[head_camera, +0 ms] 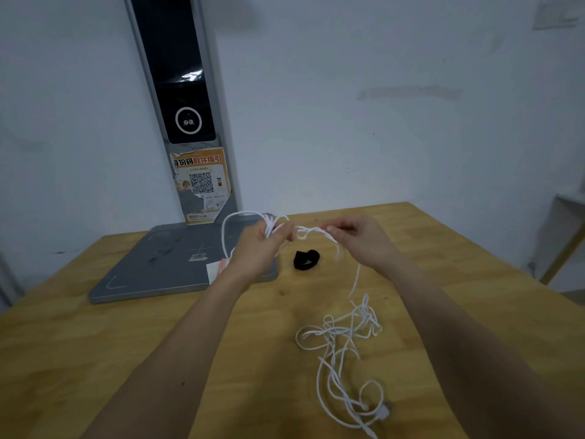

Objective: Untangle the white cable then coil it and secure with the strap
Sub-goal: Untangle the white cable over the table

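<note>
1. The step in hand looks like untangling: both hands are raised above the counter (133, 327) with a short run of the cable (340, 337) stretched between them
2. The left hand (262, 245) has its grip curled round a small bunch of cable loops, with one loop arching up and out to its left
3. The right hand (354, 239) pinches the cable between thumb and fingertips, just beside what seems to be a small knot or twist between the two hands; motion blur hides the detail
4. From the right hand the cable drops to the counter, where most of it lies in a loose snarl near the front; a plug end (384, 412) rests at the near edge of that heap
5. The strap (306, 259), black and curled, lies on the counter beyond the heap, below the hands and untouched
6. A grey scanner base (158, 264) sits at the left rear of the counter
7. Judgement: coiling has barely begun, if at all; the next move calls for easing the twist apart, then feeding slack up from the heap without tightening its crossings
</note>
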